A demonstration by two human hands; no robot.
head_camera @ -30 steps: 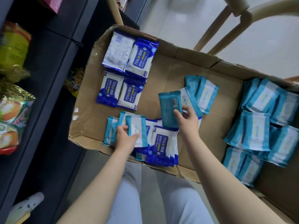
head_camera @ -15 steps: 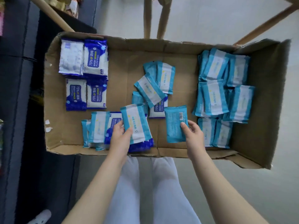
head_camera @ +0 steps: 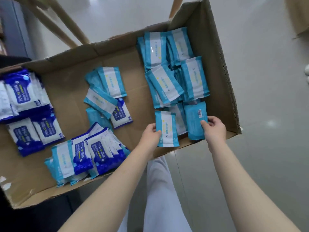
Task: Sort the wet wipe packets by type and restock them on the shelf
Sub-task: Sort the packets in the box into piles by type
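A shallow cardboard box (head_camera: 222, 67) holds wet wipe packets. My left hand (head_camera: 149, 135) pinches a light blue packet (head_camera: 167, 128), label side up, at the near right of the box. My right hand (head_camera: 214, 128) pinches another light blue packet (head_camera: 196, 120), barcode side up, beside it. Both sit at the near edge of the light blue pile (head_camera: 173, 67) on the right. Dark blue 75% alcohol packets (head_camera: 28, 106) lie at the left. A mixed heap (head_camera: 87, 158) lies near the front, and a few mixed packets (head_camera: 107, 96) lie mid-box.
Wooden chair legs (head_camera: 55, 24) stand behind the box on a pale tiled floor (head_camera: 267, 114). A dark shelf edge (head_camera: 10, 30) shows at the far left. My legs in pale trousers (head_camera: 160, 190) are below the box.
Both hands carried their light blue packets rightward from the box's middle to the light blue pile. The view swung right, so the box now sits left in frame.
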